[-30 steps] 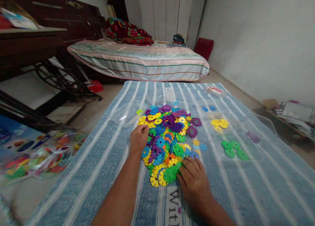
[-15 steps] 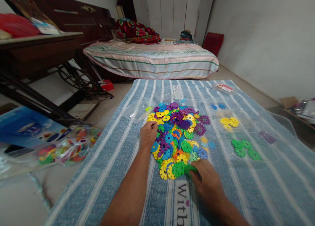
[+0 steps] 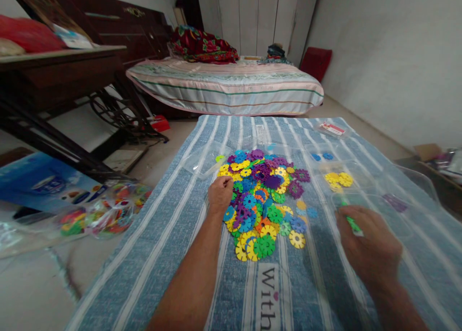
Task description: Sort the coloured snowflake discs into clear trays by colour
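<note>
A heap of notched plastic snowflake discs (image 3: 249, 218) in yellow, blue, green, purple and orange lies on the striped cloth. My left hand (image 3: 220, 195) is closed at the heap's left edge; whatever its fingers hold, if anything, is hidden. Blurred by motion, my right hand (image 3: 371, 239) is closed over the near clear container (image 3: 397, 231), pinching a green snowflake disc (image 3: 342, 203) that shows edge-on. More green is visible through the gap below its fingers. A loose yellow disc (image 3: 297, 238) lies beside the heap.
Clear containers behind my right hand hold yellow discs (image 3: 339, 179) and blue discs (image 3: 327, 156). Purple discs (image 3: 394, 203) lie in another at right. A clear tray (image 3: 200, 165) touches the heap's far left. A small packet (image 3: 332, 129) sits near the far edge.
My right hand has moved right, from the heap's near edge to over the near container, with the green disc. The loose yellow disc has come into view. My left hand stays in place.
</note>
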The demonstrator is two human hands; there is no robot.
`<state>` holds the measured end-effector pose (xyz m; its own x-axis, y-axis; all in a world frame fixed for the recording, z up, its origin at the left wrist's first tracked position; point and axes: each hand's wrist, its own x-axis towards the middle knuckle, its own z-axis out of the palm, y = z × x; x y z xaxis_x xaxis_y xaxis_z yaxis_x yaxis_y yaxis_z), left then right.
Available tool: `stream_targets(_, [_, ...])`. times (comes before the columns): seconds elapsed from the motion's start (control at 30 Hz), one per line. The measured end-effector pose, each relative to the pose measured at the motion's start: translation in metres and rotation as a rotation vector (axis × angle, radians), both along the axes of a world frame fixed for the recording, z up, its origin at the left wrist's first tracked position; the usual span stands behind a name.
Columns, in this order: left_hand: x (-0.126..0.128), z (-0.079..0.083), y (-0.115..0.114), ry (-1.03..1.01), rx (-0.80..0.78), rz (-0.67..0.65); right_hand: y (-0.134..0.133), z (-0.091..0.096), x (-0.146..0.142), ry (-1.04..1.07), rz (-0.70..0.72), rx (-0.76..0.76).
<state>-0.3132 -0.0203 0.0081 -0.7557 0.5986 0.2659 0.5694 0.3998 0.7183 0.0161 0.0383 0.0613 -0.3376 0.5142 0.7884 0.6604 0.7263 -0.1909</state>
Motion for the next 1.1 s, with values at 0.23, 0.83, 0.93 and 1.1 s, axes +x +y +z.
stream_targets(0.23, [0.0,0.0,0.0,0.01,-0.003,0.002,-0.063,-0.034,-0.055,-0.133,0.411,-0.243])
stream_targets(0.83, [0.001,0.004,0.0,-0.03,-0.014,0.017,-0.08,-0.051,-0.071,-0.167,0.497,-0.315])
stream_targets(0.93, [0.001,0.004,0.0,-0.018,-0.017,0.014,-0.081,-0.051,-0.07,-0.113,0.533,-0.294])
stream_targets(1.1, [0.0,0.003,0.0,0.0,-0.013,-0.003,-0.084,-0.049,-0.066,-0.092,0.584,-0.305])
